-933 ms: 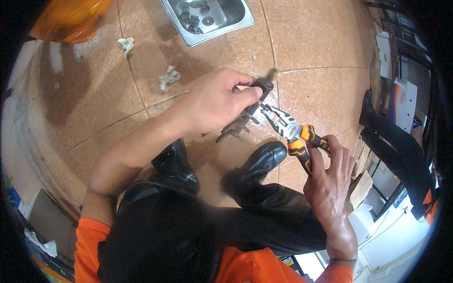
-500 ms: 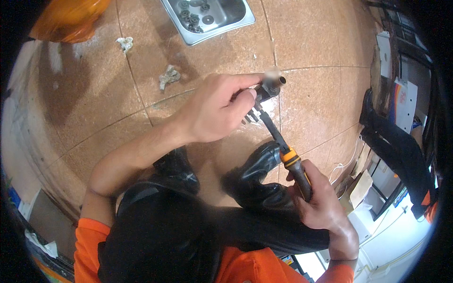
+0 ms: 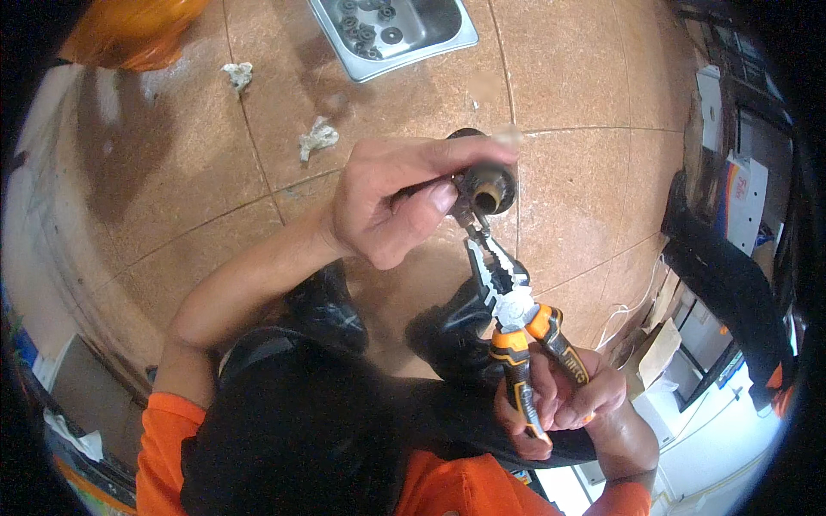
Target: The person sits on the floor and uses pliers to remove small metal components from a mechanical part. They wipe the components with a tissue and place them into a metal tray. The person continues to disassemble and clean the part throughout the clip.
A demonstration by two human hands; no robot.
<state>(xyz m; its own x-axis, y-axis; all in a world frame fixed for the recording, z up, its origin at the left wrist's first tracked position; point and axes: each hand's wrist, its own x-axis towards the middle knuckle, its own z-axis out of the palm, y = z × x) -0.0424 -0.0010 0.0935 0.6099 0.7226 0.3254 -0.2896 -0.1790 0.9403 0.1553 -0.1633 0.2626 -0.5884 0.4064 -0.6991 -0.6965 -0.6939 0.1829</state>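
My left hand (image 3: 396,193) is closed around a dark metal part (image 3: 493,185) with a round, hollow end and thin prongs sticking out toward me. Its far side is partly hidden by my fingers. Combination pliers (image 3: 514,307) with orange and black handles are gripped in my right hand (image 3: 564,391), which wraps both handles. Their toothed jaws stand apart, tips at the prongs of the part; whether they touch them I cannot tell. Both hands are above the tiled floor, in front of my knees.
A steel tray (image 3: 413,60) with several small dark parts lies on the brown tiles at the far side. Two crumpled tissues (image 3: 318,138) lie left of it. An orange bag-like object (image 3: 129,34) is at the far left. Another person's dark-clad leg (image 3: 731,288) is at the right.
The pliers have turned and their jaws and handles have spread apart. My left hand has tilted the metal part so that its hollow end faces me more.
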